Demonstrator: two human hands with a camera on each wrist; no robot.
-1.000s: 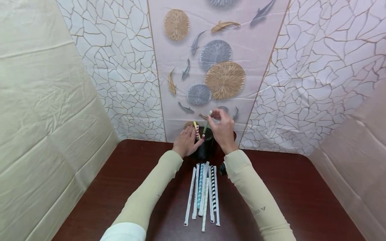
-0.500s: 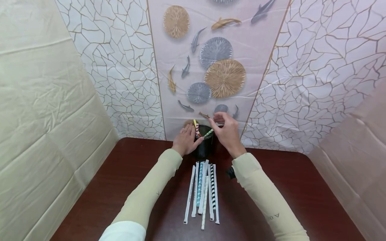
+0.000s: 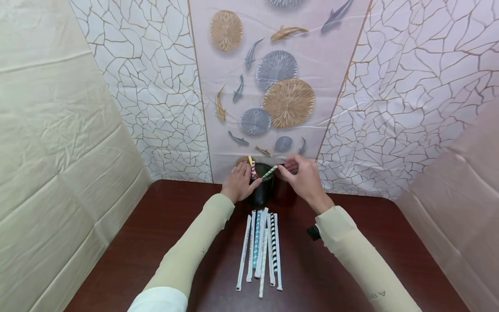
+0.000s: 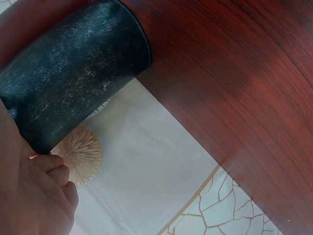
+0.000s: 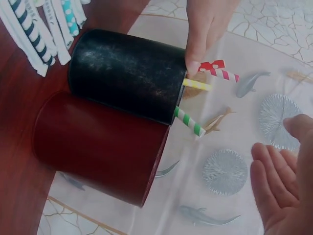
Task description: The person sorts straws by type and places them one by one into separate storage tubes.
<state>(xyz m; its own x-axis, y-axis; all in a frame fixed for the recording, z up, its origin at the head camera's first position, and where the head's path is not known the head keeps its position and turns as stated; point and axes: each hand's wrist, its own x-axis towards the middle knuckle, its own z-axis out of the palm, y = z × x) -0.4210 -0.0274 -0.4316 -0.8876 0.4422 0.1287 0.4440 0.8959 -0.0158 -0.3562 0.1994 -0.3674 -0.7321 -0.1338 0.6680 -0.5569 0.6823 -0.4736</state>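
Observation:
At the back of the table stands a black cup [image 3: 261,195]. My left hand [image 3: 237,183] grips its rim on the left side, and the left wrist view shows those fingers bent beside the cup [image 4: 80,73]. Several paper straws stick out of the mouth. In the right wrist view these are a green striped straw [image 5: 190,121], a yellow one [image 5: 198,84], a pink striped one [image 5: 225,74] and a red dotted one [image 5: 212,65]. The green straw leans right against the rim. My right hand [image 3: 306,177] hovers beyond its tip, fingers loosely extended, holding nothing.
A dark red cup [image 5: 100,147] stands right beside the black one. Nearer to me lie several straws, mostly in white wrappers, with a blue dotted straw [image 3: 256,247] and a black striped straw [image 3: 273,245] among them. A patterned cloth [image 3: 230,91] hangs behind.
My right hand held the green straw upright over the black cup, then let it go and moved right and slightly down. The straw now leans on the rim. My left hand stayed put.

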